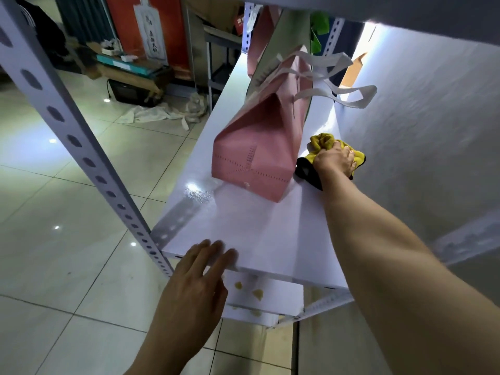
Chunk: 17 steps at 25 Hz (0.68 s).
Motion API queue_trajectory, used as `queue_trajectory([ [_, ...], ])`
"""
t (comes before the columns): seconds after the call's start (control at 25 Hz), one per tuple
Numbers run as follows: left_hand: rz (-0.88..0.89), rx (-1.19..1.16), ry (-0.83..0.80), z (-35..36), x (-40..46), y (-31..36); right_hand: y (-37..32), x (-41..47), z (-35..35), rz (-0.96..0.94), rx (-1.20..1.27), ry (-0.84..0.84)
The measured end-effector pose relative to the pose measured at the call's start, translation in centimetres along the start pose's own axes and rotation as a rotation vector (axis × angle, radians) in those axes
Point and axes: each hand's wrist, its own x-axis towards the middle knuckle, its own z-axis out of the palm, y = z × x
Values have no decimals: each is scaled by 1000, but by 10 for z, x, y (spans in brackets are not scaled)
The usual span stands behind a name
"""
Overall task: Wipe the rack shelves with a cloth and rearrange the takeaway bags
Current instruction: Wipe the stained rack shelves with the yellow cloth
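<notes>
A white rack shelf (243, 228) runs away from me, close to the wall on its right side. A pink takeaway bag (259, 147) with white handles stands on it, and a second pink bag (261, 39) stands farther back. My right hand (335, 159) presses a yellow cloth (324, 143) with a black edge onto the shelf, right of the near bag by the wall. My left hand (197, 277) rests with fingers spread on the shelf's front edge, holding nothing.
A perforated white rack post (81, 147) slants down at the left. A lower shelf (259, 296) with yellowish spots shows under the front edge. A grey wall (422, 131) lies close on the right. Boxes, a crumpled white cloth (162, 113) and tiled floor lie to the left.
</notes>
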Motion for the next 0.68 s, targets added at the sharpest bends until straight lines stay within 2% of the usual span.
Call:
queue_trajectory([
  [0.28, 99, 40, -60, -3, -8, -15, -1, 4, 1, -47, -59, 2],
  [0.44, 128, 32, -119, -3, -13, -25, 14, -47, -8, -66, -132, 12],
  [0.68, 190, 12, -187, -8, -16, -34, 53, -149, -21, -233, -149, -7],
])
